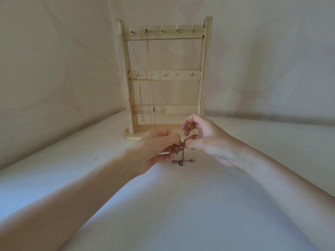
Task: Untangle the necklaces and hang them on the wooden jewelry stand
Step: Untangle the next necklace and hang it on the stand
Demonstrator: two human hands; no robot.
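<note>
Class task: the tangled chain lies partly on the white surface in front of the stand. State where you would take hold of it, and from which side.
Grip the tangled chain on its taut upright strand, pinching from left and right. The clasp ends lie loose on the white surface, so lifting there would probably tighten the knot.

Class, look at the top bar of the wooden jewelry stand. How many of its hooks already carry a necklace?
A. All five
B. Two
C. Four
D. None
B: on the wooden jewelry stand, only the two leftmost top hooks carry chains, the silver necklace and the thinner necklace; the other three hang bare.
</note>
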